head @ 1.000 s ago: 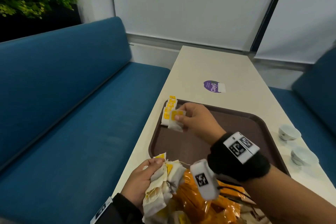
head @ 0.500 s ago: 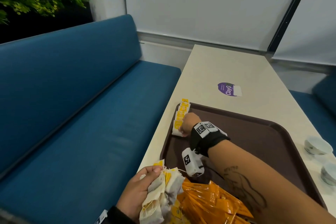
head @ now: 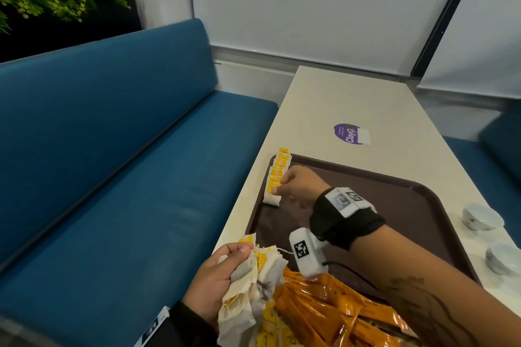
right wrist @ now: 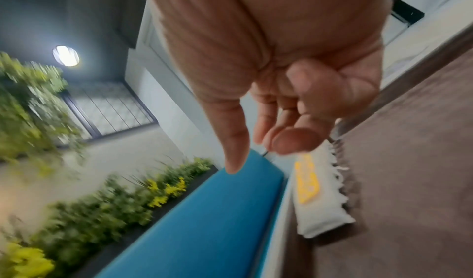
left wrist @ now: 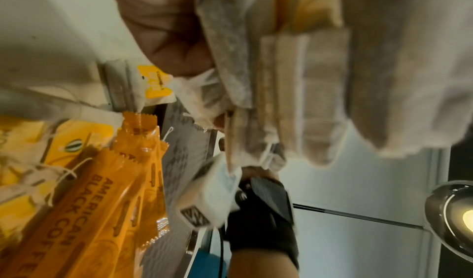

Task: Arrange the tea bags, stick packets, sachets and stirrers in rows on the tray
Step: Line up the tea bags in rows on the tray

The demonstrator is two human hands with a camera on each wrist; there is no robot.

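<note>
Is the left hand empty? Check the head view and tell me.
No: the left hand grips a bunch of white paper tea bags with yellow tags above the near end of the brown plastic tray.

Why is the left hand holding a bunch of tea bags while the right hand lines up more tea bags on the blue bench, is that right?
Not quite. The row of tea bags lies along the left edge of the brown tray, not on the blue bench; the head view shows it. The rest is right: the left hand holds a bunch of tea bags, and the right hand is at the row.
</note>
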